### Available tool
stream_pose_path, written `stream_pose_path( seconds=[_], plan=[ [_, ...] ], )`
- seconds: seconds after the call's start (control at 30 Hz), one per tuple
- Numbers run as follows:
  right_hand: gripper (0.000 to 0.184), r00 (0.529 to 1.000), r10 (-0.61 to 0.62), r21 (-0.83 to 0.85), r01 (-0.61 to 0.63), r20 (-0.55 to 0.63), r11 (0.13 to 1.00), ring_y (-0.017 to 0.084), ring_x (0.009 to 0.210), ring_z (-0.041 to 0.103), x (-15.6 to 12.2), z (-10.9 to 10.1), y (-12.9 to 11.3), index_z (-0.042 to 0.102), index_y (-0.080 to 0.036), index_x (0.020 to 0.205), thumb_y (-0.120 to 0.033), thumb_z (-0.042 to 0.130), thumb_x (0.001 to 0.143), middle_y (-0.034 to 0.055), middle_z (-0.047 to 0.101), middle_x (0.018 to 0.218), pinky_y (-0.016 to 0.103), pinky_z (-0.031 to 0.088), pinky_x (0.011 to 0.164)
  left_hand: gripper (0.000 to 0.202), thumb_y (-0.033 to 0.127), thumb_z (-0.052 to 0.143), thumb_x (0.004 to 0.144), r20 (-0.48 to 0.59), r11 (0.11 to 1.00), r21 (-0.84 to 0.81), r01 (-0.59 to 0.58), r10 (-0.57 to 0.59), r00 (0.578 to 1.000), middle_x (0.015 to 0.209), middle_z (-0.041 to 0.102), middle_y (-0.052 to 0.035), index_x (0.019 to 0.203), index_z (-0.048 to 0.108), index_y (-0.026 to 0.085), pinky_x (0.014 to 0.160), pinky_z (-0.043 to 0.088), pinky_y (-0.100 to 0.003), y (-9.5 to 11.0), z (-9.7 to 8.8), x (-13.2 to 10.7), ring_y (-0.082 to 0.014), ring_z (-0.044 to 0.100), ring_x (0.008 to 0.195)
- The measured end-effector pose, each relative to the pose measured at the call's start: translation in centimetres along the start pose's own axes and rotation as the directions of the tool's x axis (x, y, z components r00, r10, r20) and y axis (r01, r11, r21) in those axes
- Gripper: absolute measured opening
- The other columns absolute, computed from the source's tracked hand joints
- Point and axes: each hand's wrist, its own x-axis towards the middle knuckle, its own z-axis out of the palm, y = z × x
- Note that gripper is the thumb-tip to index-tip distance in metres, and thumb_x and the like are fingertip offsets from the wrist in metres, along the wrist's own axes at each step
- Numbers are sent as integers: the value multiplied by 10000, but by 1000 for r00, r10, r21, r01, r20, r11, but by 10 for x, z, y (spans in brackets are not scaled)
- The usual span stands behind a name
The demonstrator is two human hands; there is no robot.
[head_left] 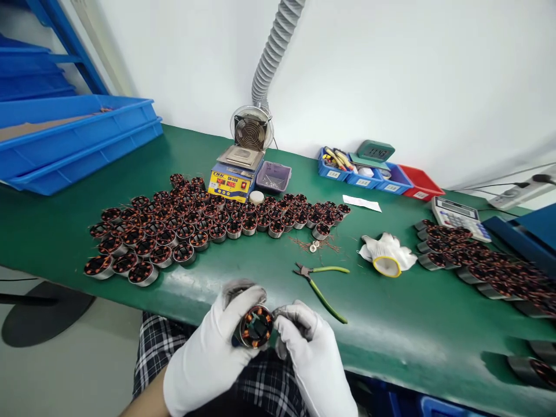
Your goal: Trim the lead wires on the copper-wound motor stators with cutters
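My left hand (230, 330), in a white glove with darkened fingertips, is closed round a motor stator (256, 327), a metal ring with copper windings and a black middle. It is held above my lap at the table's front edge, its open face towards me. Against the ring's right side, my gloved right hand (299, 333) has thumb and fingers pinched together. Whatever those fingers hold, perhaps a wire end, is too small to make out. Green-handled cutting pliers (321, 284) lie with their jaws apart on the green table (256, 266), beyond my right hand.
Many similar stators (174, 223) stand grouped at left and centre, and others (473, 260) at right. Behind are a solder pot (232, 176) and a purple tray (273, 176). A white glove (386, 255), wire scraps (319, 244), calculator (460, 217) and blue crates (82, 139) lie around.
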Motion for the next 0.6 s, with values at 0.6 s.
stream_pose_path(
  seconds=[0.6],
  plan=[
    [197, 997, 45, 1, -45, 63, 999, 122, 474, 429, 8, 10, 14, 539, -185, 595, -328, 475, 714, -12, 459, 527, 252, 341, 488, 345, 125, 638, 678, 212, 989, -149, 0, 32, 977, 943, 592, -17, 996, 553, 230, 784, 503, -258, -15, -9, 4, -145, 589, 856]
  ],
)
